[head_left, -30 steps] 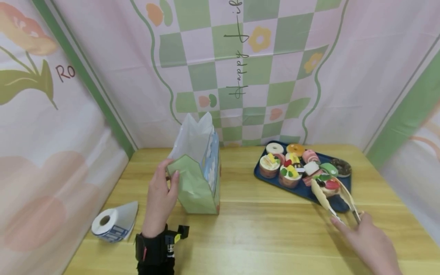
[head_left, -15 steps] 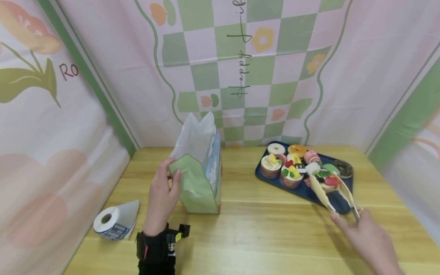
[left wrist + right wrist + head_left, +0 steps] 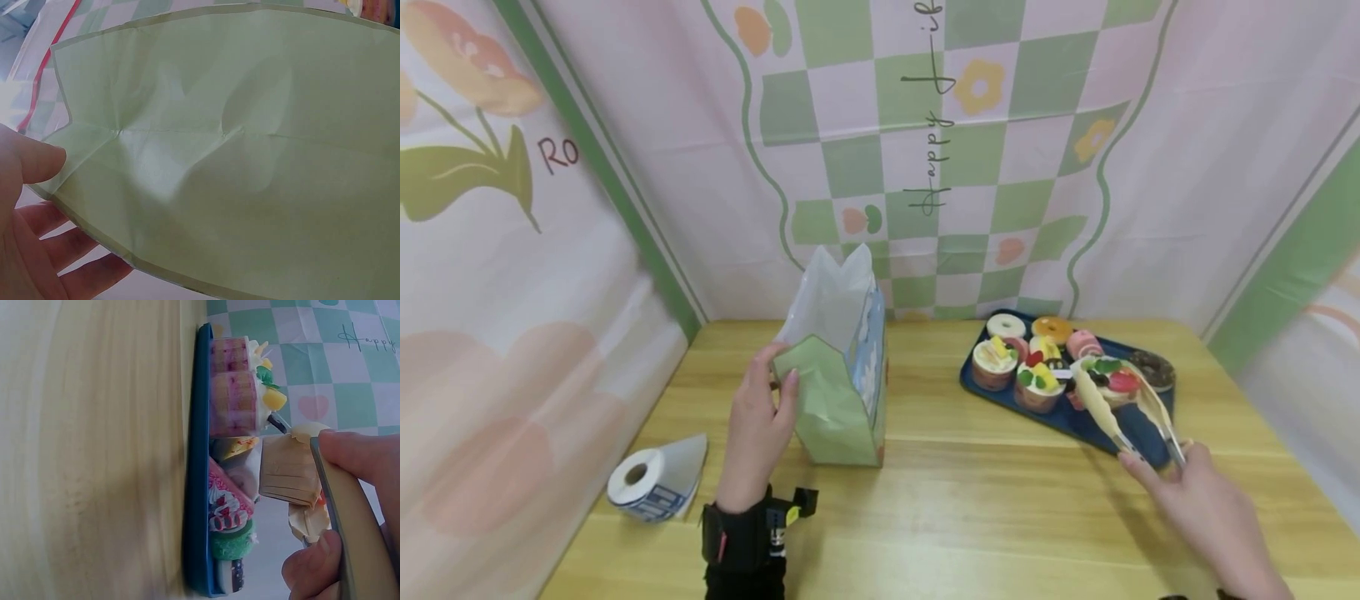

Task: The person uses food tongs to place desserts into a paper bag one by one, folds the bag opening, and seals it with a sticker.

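Note:
My left hand pinches the upper edge of a green paper bag between thumb and fingers; the bag stands upright with its top open and a whitish inside showing. In the left wrist view the thumb lies over the bag's side and the other fingers are behind its edge. My right hand grips a pair of tongs with cream-coloured tips. Between those tips is a fruit-topped cupcake. The right wrist view shows the cupcake raised off the blue tray.
On the blue tray sit two cream cups, a white donut, an orange donut, a chocolate donut and other pastries. A label roll lies at the table's left. A patterned cloth hangs behind.
The tongs have lifted the cupcake and shifted slightly left and away from me, baring more of the tray's near corner. My left hand keeps its hold on the bag's edge.

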Demonstrator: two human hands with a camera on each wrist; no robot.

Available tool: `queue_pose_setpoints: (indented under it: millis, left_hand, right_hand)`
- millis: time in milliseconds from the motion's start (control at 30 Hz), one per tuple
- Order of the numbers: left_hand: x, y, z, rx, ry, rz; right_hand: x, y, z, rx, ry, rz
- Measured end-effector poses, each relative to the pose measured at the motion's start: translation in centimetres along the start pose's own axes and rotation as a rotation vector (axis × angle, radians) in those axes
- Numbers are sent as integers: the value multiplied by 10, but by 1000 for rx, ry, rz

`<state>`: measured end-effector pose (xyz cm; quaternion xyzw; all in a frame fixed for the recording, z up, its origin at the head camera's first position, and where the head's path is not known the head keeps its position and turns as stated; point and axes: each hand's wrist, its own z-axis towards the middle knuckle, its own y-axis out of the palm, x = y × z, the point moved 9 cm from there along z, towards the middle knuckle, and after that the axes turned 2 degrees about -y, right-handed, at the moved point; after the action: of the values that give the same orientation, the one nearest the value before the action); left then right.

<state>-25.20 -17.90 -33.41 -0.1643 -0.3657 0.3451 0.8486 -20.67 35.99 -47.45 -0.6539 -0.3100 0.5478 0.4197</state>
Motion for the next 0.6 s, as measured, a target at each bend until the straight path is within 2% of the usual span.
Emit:
queue_pose_setpoints:
  millis: [600]
  left_hand:
    - [0, -2, 1, 0, 2, -2]
  right_hand:
    - [-15, -21, 3, 26, -23, 14]
